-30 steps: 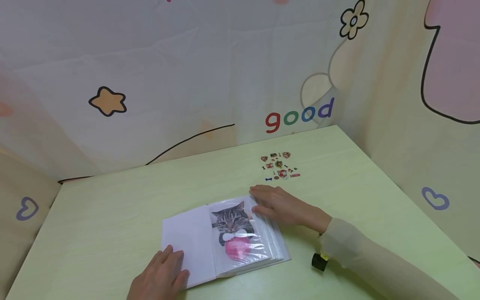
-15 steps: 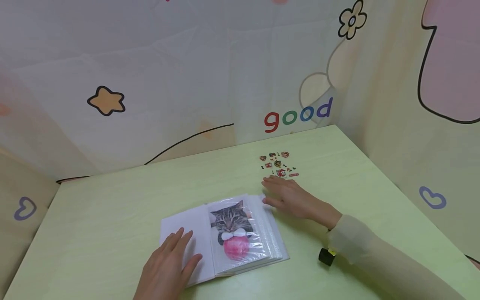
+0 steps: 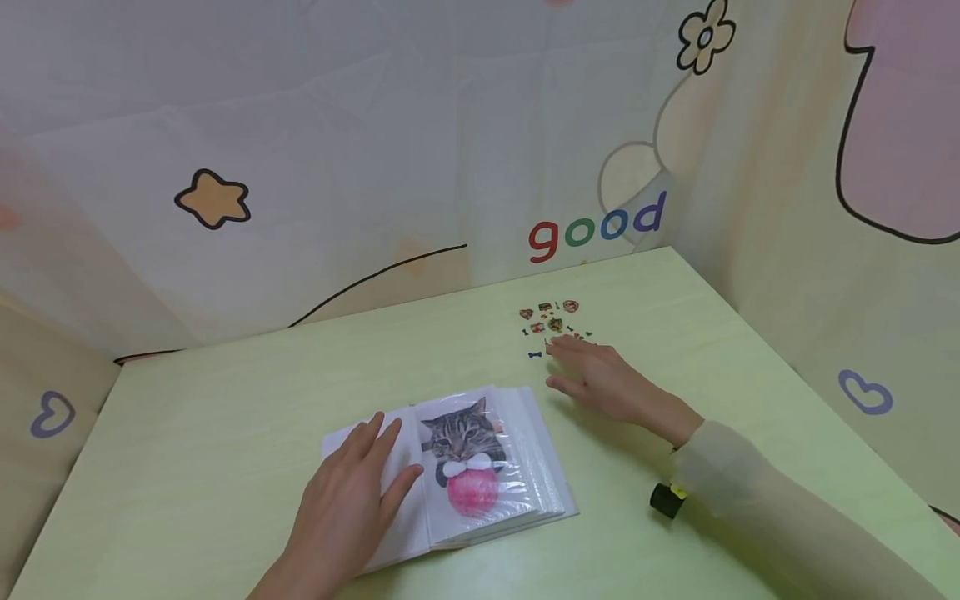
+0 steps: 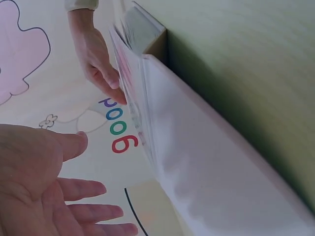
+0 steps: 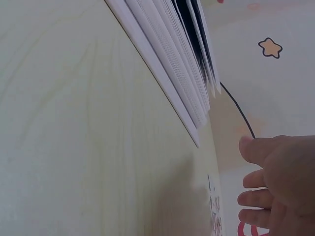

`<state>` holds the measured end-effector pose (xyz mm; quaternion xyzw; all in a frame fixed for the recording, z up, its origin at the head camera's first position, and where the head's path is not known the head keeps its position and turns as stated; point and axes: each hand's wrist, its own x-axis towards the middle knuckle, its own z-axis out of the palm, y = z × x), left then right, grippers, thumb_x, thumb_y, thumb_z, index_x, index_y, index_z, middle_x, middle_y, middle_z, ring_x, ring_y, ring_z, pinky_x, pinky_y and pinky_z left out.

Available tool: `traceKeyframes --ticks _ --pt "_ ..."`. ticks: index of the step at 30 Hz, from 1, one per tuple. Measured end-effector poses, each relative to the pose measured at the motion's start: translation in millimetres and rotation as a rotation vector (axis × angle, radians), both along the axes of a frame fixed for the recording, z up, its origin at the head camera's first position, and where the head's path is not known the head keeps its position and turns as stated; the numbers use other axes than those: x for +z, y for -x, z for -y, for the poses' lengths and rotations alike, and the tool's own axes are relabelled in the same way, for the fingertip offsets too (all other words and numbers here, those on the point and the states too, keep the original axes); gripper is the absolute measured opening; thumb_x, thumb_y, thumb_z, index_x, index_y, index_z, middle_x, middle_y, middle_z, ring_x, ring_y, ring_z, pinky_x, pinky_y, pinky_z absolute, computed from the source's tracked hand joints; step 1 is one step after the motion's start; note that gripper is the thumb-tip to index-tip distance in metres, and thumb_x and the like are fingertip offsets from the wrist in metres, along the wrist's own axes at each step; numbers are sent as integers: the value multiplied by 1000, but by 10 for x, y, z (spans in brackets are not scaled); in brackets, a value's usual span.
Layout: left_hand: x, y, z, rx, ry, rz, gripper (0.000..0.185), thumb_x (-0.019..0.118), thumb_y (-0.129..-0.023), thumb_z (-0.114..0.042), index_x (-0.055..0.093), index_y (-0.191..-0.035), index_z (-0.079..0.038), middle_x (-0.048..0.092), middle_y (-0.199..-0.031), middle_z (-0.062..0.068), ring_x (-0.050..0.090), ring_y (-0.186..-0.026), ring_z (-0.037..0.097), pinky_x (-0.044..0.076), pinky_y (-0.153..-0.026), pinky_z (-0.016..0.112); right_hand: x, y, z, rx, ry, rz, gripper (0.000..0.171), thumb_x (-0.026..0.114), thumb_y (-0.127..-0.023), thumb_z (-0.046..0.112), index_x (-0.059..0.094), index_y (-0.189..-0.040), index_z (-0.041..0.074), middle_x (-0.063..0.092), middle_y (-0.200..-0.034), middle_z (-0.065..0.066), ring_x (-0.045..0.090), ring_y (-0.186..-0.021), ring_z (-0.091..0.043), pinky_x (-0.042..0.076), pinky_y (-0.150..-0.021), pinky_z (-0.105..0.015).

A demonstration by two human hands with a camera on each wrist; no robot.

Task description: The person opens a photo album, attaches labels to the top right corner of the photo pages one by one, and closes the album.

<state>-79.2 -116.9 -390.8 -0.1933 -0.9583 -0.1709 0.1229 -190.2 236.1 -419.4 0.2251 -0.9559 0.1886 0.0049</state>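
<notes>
A photo album [image 3: 525, 467] lies spread on the table, its right side showing a cat picture [image 3: 468, 458] with a pink ball behind a shiny clear sleeve. My left hand [image 3: 345, 492] hovers with spread fingers above the plain white inside cover [image 4: 197, 152]; the left wrist view shows a gap between that hand and the cover. To the right of the album, my right hand [image 3: 600, 379] is raised over the table, fingers extended and holding nothing. Its fingertips overlap the near part of a clear sheet of small stickers [image 3: 555, 323], hiding some of them.
The pale green table [image 3: 225, 417] meets a printed cloth backdrop [image 3: 360, 167] at the back and sides. A black wrist device [image 3: 666, 500] with a yellow edge hangs under the right sleeve [image 3: 750, 483].
My right hand has left the album's right edge and moved right and away toward the sticker sheet. My left hand has lifted from the cover's lower left and shifted forward and right.
</notes>
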Motion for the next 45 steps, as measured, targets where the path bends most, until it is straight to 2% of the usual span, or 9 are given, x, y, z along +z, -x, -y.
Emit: traceKeyframes --ticks 7,14,23,30,38,45 --pt "60 116 -108 -10 -6 22 58 73 -98 -34 60 -144 -2 54 -149 22 52 -134 47 45 -107 58 27 39 -103 -36 -13 -42 52 65 -103 26 56 -144 -5 51 -150 -26 40 -144 -45 37 -110 -67" --pt "88 232 -247 -36 -19 49 58 73 -98 -33 59 -144 0 51 -152 23 49 -138 47 42 -109 58 27 109 -192 -116 -65 -21 53 63 -104 28 55 -144 -6 49 -152 -27 39 -145 -45 35 -111 -66" --pt "129 336 -431 -77 -43 92 59 72 -98 -33 57 -146 -2 47 -154 23 45 -142 45 39 -113 58 13 191 -302 -168 -80 -2 56 62 -104 28 53 -144 -9 41 -156 -30 36 -146 -47 36 -110 -68" --pt "152 402 -556 -110 -46 84 55 71 -99 -30 58 -145 -2 51 -152 23 47 -139 46 40 -112 58 4 282 -327 -178 -94 -18 55 64 -104 27 53 -143 -11 43 -154 -31 37 -145 -46 38 -107 -68" --pt "181 495 -685 -143 -43 83 57 71 -99 -30 57 -145 0 53 -149 23 49 -138 45 41 -111 58 -24 343 -314 -194 -103 17 55 64 -103 26 54 -143 -10 43 -154 -31 38 -144 -46 38 -108 -68" --pt "176 582 -769 -165 -24 98 58 71 -99 -31 56 -146 0 54 -148 24 50 -137 45 41 -111 57 -55 435 -307 -192 -130 -4 53 62 -104 27 56 -141 -10 47 -151 -31 43 -141 -47 40 -105 -67"
